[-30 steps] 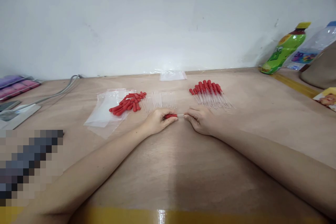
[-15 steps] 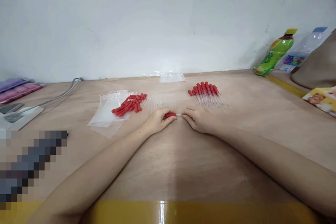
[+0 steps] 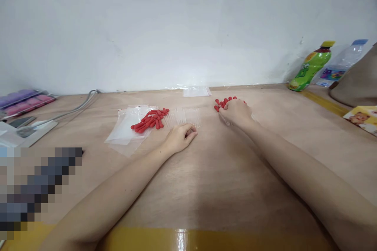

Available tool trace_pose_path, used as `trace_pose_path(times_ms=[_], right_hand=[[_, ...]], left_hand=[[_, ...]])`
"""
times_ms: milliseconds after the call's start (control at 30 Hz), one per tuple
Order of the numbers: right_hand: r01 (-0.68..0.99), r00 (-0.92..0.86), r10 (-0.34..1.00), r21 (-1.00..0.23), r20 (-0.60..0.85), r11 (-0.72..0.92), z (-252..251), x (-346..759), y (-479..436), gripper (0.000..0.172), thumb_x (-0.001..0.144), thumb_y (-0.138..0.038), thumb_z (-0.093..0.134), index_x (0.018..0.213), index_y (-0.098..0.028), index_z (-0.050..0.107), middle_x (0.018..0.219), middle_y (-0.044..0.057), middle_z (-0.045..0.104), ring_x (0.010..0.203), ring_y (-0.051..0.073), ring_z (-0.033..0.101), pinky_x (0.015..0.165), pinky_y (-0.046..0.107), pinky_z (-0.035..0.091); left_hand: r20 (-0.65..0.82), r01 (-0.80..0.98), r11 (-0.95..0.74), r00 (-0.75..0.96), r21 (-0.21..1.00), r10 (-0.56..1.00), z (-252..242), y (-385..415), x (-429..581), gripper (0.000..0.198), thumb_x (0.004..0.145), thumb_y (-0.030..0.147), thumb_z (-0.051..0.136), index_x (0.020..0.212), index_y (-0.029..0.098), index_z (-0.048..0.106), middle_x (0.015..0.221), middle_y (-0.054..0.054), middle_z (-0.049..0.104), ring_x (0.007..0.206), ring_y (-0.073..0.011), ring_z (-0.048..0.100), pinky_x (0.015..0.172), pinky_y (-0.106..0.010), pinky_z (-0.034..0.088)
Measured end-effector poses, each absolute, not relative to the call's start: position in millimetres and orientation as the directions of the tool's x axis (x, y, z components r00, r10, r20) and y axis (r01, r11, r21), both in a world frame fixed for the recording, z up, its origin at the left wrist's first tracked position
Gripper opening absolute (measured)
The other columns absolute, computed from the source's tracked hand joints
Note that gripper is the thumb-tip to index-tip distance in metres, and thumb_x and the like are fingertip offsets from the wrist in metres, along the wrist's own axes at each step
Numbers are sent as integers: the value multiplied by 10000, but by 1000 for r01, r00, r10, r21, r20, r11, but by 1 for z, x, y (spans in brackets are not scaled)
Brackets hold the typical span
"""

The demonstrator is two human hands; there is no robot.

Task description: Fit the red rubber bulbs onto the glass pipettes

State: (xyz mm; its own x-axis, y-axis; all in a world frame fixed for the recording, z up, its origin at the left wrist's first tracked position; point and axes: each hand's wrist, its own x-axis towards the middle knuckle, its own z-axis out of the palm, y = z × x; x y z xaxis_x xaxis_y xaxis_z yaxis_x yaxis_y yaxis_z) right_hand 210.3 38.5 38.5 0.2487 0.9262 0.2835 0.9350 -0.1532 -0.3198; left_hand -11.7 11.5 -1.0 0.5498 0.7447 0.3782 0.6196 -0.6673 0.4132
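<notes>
My right hand [image 3: 237,113] is over the droppers [image 3: 226,101], which lie bunched on the far part of the surface [image 3: 171,188], right of centre. Its fingers point down among the red ends and cover much of the bunch; I cannot tell whether they pinch one or merely touch. My left hand [image 3: 180,138] rests low on the near side, fingers loosely curled, thumb a little apart from the forefinger, and I see nothing between them. Just beyond it lie the loose tubes [image 3: 185,117], side by side, and left of those the loose bulbs [image 3: 149,120], heaped partly over the bags [image 3: 125,125].

I would judge all of it light. The bulbs look soft and rubbery, so they should give when squeezed and take a firm hold without harm. The tubes look stiff, smooth and slippery, perhaps glass, likely to roll, or snap if bent; I'd hold one near its end and keep it straight. A dropper is best taken where bulb meets tube, in a gentle pinch.
</notes>
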Motion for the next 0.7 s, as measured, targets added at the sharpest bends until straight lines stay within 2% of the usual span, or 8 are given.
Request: trace_pose_path(times_ms=[267, 433, 500, 600, 700], right_hand=[[956, 199, 923, -273, 329, -109, 22, 214, 43, 244, 725, -389, 490, 633, -184, 584, 687, 86, 584, 780, 237, 538, 749, 379, 365], [975, 167, 939, -193, 302, -112, 27, 213, 39, 257, 717, -392, 492, 641, -172, 602, 697, 85, 591, 816, 244, 537, 753, 372, 360], [974, 167, 939, -200, 300, -109, 29, 209, 37, 276, 729, -399, 471, 673, -172, 619, 716, 83, 604, 799, 239, 548, 721, 362, 376], [956, 136, 966, -283, 221, -70, 30, 193, 36, 295, 735, -424, 462, 713, -188, 636, 772, 75, 626, 772, 226, 568, 653, 324, 402], [937, 75, 985, -350, 153, -16, 29, 170, 40, 304, 735, -431, 476, 725, -181, 649, 850, 95, 634, 840, 237, 574, 651, 302, 419]], left_hand=[[359, 623, -652, 544, 432, 758, 0, 12, -11, 143, 800, 266, 489, 829, 172, 592, 586, 26, 514, 529, -97, 458, 513, -215, 352], [365, 627, -651, 538, 429, 759, -2, 12, -11, 138, 797, 265, 491, 830, 175, 590, 568, 35, 484, 525, -94, 452, 524, -215, 350], [387, 642, -653, 528, 402, 756, -1, 11, -11, 133, 791, 268, 502, 825, 173, 588, 575, 33, 485, 534, -98, 456, 536, -220, 356], [507, 740, -595, 399, 313, 764, 2, 11, -11, 127, 773, 287, 526, 758, 173, 581, 622, 10, 505, 618, -127, 484, 593, -245, 369], [619, 854, -455, 220, 252, 754, 5, 14, -15, 144, 759, 316, 539, 730, 180, 575, 683, -18, 516, 723, -171, 486, 669, -282, 370]])
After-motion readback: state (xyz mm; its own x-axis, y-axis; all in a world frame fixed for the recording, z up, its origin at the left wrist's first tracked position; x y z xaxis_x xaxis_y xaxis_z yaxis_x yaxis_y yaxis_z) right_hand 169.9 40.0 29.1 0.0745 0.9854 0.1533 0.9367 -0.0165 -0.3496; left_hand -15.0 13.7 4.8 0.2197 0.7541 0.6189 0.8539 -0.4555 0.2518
